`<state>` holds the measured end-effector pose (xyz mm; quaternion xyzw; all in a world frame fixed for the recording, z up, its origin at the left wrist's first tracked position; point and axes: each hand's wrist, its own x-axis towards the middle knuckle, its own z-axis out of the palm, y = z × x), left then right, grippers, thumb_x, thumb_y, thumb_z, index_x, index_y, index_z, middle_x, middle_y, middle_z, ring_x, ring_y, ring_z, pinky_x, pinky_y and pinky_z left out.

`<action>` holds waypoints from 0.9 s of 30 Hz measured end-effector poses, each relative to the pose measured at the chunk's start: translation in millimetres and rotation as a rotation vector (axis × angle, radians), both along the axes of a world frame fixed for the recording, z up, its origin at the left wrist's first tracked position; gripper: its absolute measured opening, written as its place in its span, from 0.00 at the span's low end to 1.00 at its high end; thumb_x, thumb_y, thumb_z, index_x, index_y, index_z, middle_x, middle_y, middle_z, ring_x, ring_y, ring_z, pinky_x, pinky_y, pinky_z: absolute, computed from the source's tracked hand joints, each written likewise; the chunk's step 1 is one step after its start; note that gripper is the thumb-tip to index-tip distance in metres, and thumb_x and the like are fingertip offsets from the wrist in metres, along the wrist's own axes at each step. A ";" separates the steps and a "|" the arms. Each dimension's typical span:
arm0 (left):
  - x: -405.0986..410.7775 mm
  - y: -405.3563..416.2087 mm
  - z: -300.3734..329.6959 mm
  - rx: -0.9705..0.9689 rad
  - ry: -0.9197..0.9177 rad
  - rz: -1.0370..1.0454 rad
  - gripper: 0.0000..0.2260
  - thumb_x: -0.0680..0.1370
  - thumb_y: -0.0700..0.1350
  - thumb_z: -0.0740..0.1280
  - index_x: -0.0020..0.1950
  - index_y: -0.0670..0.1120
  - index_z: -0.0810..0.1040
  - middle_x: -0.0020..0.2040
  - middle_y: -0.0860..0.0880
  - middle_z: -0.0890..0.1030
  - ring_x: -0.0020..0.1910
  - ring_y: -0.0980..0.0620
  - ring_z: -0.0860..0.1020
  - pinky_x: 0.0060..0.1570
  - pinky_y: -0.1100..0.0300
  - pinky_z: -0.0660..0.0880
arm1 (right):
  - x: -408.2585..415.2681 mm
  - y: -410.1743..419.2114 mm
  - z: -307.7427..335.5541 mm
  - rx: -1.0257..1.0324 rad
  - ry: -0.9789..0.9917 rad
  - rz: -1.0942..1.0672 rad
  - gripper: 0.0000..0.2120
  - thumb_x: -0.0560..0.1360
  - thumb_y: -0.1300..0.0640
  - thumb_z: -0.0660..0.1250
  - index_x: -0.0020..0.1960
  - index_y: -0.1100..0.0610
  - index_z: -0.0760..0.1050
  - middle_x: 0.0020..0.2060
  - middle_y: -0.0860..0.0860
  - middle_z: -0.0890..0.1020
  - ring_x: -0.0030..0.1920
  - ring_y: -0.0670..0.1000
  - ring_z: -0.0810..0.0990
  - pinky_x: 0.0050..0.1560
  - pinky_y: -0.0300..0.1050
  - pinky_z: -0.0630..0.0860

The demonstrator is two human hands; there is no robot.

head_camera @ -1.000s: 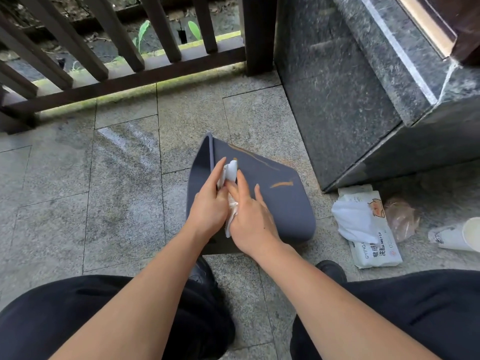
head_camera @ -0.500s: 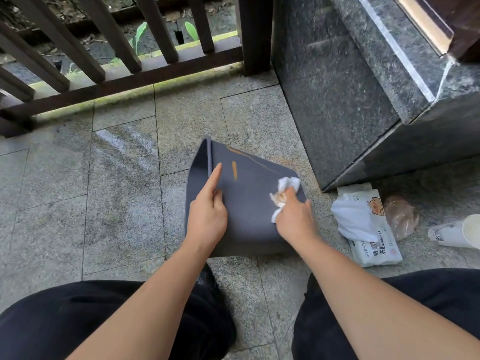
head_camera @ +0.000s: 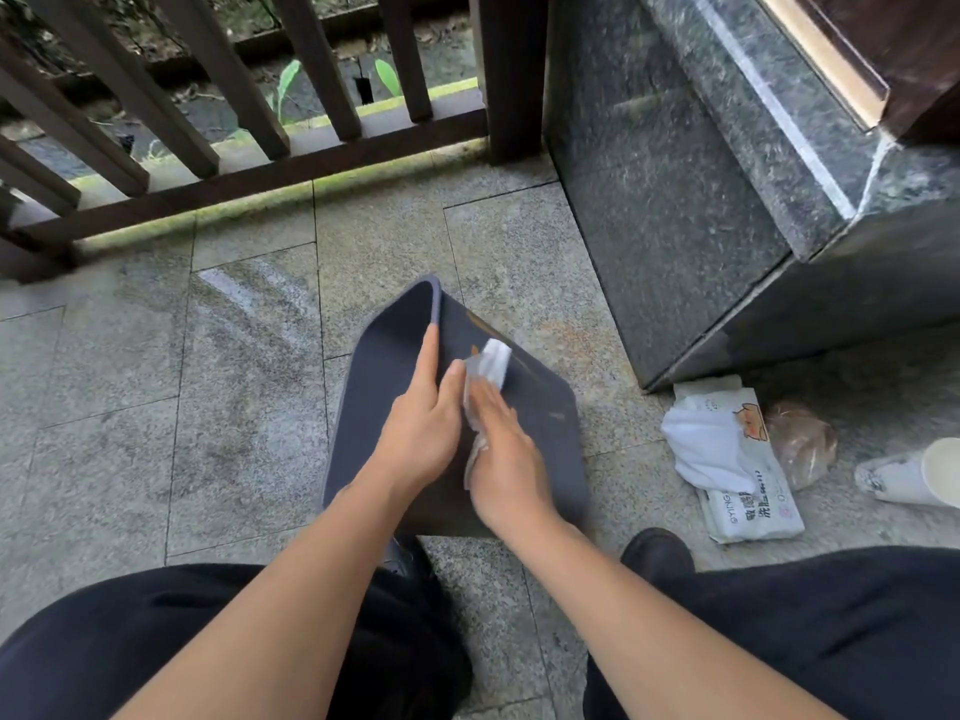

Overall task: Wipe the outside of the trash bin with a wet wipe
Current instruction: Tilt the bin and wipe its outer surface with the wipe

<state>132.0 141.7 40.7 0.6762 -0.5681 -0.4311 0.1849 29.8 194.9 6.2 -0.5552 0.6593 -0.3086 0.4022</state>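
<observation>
A dark blue trash bin (head_camera: 545, 407) lies on its side on the stone floor in front of me, its opening facing left. My left hand (head_camera: 423, 426) rests on the bin's upper edge with the index finger stretched along the rim. My right hand (head_camera: 506, 459) presses a crumpled white wet wipe (head_camera: 491, 363) flat against the bin's outer side, right beside the left hand. An orange mark shows on the bin just above the wipe.
A pack of wet wipes (head_camera: 735, 465) with a loose white sheet lies to the right, next to a brownish plastic bag (head_camera: 800, 444) and a paper cup (head_camera: 919, 472) on its side. A dark stone block (head_camera: 701, 200) stands at right, a wooden railing (head_camera: 249, 163) ahead.
My right hand has swept the wipe from the bin's right side back to the left, up against my left hand. The left hand stayed on the rim.
</observation>
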 end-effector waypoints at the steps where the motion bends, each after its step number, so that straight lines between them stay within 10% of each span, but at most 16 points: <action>1: -1.7 -2.0 -1.6 -0.017 0.033 0.017 0.24 0.81 0.62 0.53 0.76 0.70 0.50 0.70 0.57 0.71 0.67 0.52 0.71 0.54 0.63 0.62 | 6.1 -6.0 6.1 -0.081 -0.028 0.037 0.31 0.76 0.67 0.58 0.77 0.52 0.59 0.76 0.46 0.63 0.75 0.43 0.58 0.76 0.42 0.49; 6: 4.2 -12.8 -6.6 -0.035 0.128 0.061 0.22 0.82 0.60 0.53 0.77 0.63 0.59 0.72 0.63 0.65 0.72 0.60 0.63 0.70 0.58 0.59 | 8.1 -26.1 2.1 -0.131 -0.002 0.184 0.32 0.74 0.64 0.56 0.77 0.50 0.58 0.76 0.43 0.63 0.75 0.40 0.57 0.76 0.45 0.44; 10: 13.8 -10.9 -10.6 -0.006 0.065 0.120 0.21 0.82 0.62 0.54 0.75 0.65 0.62 0.69 0.65 0.68 0.71 0.60 0.65 0.62 0.64 0.60 | -21.5 -24.9 -35.7 0.070 0.165 0.058 0.31 0.74 0.68 0.56 0.75 0.51 0.62 0.75 0.47 0.65 0.74 0.53 0.61 0.75 0.55 0.55; 14: 21.4 -7.3 -11.9 -0.011 0.072 0.062 0.20 0.81 0.62 0.54 0.74 0.71 0.58 0.66 0.70 0.65 0.70 0.64 0.63 0.60 0.68 0.57 | -64.0 -14.8 -73.4 0.497 0.287 -0.118 0.23 0.76 0.64 0.59 0.69 0.51 0.64 0.66 0.56 0.73 0.62 0.63 0.72 0.47 0.50 0.70; 17: 20.7 -9.4 -9.0 -0.001 0.043 -0.023 0.19 0.82 0.60 0.54 0.71 0.76 0.56 0.65 0.71 0.64 0.65 0.69 0.63 0.54 0.77 0.55 | -71.5 -12.6 -79.4 0.660 0.221 -0.204 0.19 0.75 0.62 0.61 0.65 0.57 0.65 0.59 0.62 0.76 0.54 0.63 0.75 0.45 0.47 0.68; 23: 17.1 -10.5 -1.8 0.009 -0.021 -0.066 0.19 0.82 0.61 0.54 0.71 0.76 0.56 0.60 0.63 0.71 0.42 0.85 0.65 0.41 0.85 0.57 | -20.2 -11.4 -42.9 0.328 0.223 -0.123 0.29 0.77 0.66 0.55 0.77 0.53 0.56 0.77 0.51 0.61 0.72 0.59 0.65 0.66 0.51 0.67; 27: 17.7 -12.5 -3.9 -0.042 -0.051 -0.110 0.19 0.82 0.60 0.54 0.73 0.72 0.57 0.63 0.51 0.79 0.55 0.61 0.75 0.41 0.82 0.60 | 10.5 -31.2 -4.8 0.017 0.061 0.027 0.30 0.78 0.65 0.54 0.79 0.51 0.54 0.78 0.45 0.56 0.76 0.43 0.52 0.76 0.43 0.52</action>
